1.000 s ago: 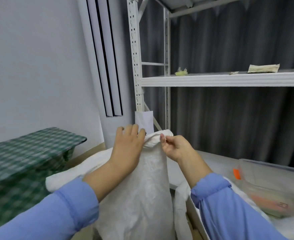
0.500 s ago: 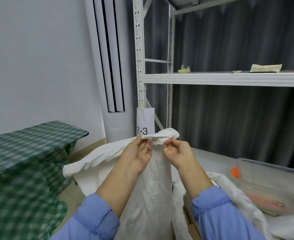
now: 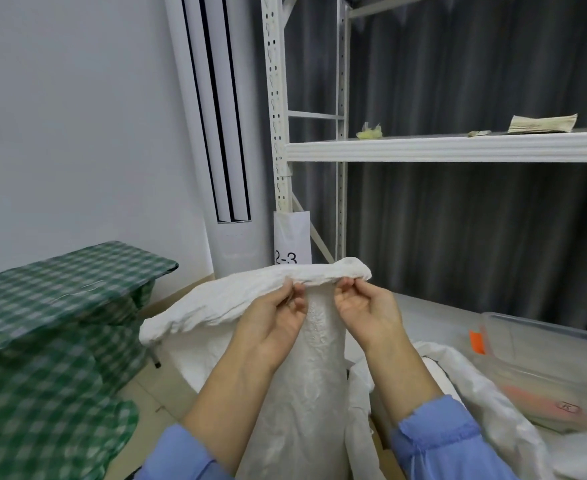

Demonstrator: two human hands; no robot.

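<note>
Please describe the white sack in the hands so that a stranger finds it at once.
Start at the white shelf rack; in front of its post with the "2-3" label stands a tall white sack. Unlike the slumped sack beside it, its rolled top edge is pinched by the left hand and the right hand.

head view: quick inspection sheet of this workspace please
surface: tan floor; the sack's base is out of view
job's things: white sack upright, its rolled rim held up
clutter: clear plastic bin and second sack at right; paper bundle and yellow scrap on shelf
grippers: left hand and right hand both pinch the rim, close together
cables: nothing seen
surroundings: standing air conditioner, 2-3 label, green checked cloth, dark curtain
</note>
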